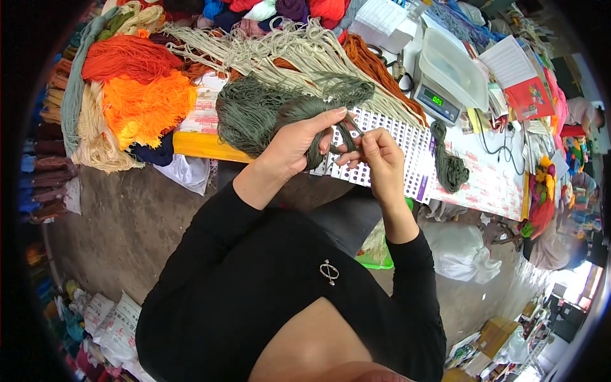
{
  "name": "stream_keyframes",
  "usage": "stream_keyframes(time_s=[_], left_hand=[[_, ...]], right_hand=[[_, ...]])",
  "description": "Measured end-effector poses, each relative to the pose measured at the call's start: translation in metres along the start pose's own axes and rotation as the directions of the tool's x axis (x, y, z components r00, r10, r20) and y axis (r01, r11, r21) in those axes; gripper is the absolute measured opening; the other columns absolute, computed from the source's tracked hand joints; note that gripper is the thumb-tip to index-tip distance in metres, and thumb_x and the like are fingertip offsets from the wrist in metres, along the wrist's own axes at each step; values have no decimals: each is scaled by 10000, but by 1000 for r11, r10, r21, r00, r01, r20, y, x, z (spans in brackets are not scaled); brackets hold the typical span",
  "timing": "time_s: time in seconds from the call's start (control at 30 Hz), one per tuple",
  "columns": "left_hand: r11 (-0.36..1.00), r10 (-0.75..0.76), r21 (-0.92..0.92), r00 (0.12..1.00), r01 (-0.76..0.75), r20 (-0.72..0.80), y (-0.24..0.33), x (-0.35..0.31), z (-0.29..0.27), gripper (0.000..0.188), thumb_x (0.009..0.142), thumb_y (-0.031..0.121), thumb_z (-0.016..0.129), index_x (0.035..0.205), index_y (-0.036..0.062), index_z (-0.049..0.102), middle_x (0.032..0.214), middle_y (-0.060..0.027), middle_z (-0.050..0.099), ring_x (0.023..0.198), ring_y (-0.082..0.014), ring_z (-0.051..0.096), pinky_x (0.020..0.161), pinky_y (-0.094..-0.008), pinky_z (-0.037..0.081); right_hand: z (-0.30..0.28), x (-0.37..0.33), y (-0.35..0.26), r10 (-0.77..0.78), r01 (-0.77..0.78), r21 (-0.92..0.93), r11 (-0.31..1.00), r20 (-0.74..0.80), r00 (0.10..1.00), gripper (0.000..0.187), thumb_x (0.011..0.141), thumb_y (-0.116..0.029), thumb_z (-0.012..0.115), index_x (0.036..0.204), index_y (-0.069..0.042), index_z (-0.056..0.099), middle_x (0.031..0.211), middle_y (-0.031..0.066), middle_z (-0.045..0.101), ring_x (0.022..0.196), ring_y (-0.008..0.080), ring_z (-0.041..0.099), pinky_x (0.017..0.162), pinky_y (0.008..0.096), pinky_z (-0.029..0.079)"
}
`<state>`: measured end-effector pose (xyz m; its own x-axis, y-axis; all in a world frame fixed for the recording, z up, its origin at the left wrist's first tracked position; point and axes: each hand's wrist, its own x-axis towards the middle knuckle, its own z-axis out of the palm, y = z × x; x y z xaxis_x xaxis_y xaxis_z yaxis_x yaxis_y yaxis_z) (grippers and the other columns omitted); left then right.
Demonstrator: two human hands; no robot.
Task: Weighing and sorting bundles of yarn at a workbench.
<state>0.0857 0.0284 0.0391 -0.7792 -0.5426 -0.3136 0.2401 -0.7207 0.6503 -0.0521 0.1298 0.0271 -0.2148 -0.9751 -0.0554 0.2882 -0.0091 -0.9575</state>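
Note:
A skein of dark grey-green yarn (299, 113) is held above the table's front edge. My left hand (294, 141) is closed around it, thumb pointing right along the strands. Just to its right, my right hand (380, 156) pinches a few strands of the same yarn between thumb and fingers. Behind my left hand a larger heap of the grey-green yarn (245, 111) lies on the table. Under both hands is a white sheet with rows of dark dots (407, 143). Right of that sheet lies a small twisted hank of grey-green yarn (450, 167).
Cream yarn (273, 48) spreads across the back of the table. Orange yarn (146, 108) and red yarn (130, 57) are piled at the left. A digital scale (438, 102) with a clear plastic tub (453, 63) stands at the right. White bags (458, 248) sit on the floor.

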Motion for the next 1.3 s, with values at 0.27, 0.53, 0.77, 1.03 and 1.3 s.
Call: stream_keyframes(time_s=[0.27,0.53,0.77,1.03,1.3], left_hand=[[994,-87,-57,992,93,97,4,-3,3,283,873,205,545,1039,-25,544,650,22,472,458,-32,391,433,-157,313],[998,-57,-31,998,56,-4,3,-1,5,234,846,172,587,995,-7,572,684,15,506,471,-31,404,438,-161,334],[996,-62,-65,998,62,-2,3,0,7,218,855,188,570,976,8,592,759,-8,559,488,-32,410,457,-167,355],[997,-57,-47,998,56,-9,2,-1,5,214,860,189,556,967,8,601,770,-15,579,493,-36,409,463,-172,352],[997,-52,62,999,51,4,0,2,2,242,869,249,549,910,21,616,756,7,577,518,-32,413,488,-159,338]], right_hand=[[0,-4,-2,14,-14,35,999,-2,1000,218,918,-177,482,877,24,556,767,100,618,556,141,594,492,195,399],[-2,-8,2,-17,17,27,999,-2,1000,252,939,-228,432,842,-5,499,672,90,593,513,157,584,473,203,405],[-2,-8,2,-12,12,94,995,-7,1000,250,954,-243,386,849,-29,462,645,99,588,491,162,574,460,206,408],[1,-8,1,4,-2,97,995,-22,1000,262,958,-250,366,842,-33,453,620,101,580,458,167,556,443,213,408],[-2,-9,-6,244,-255,27,967,206,948,241,925,-206,463,870,8,558,622,59,571,487,137,545,460,202,402]])
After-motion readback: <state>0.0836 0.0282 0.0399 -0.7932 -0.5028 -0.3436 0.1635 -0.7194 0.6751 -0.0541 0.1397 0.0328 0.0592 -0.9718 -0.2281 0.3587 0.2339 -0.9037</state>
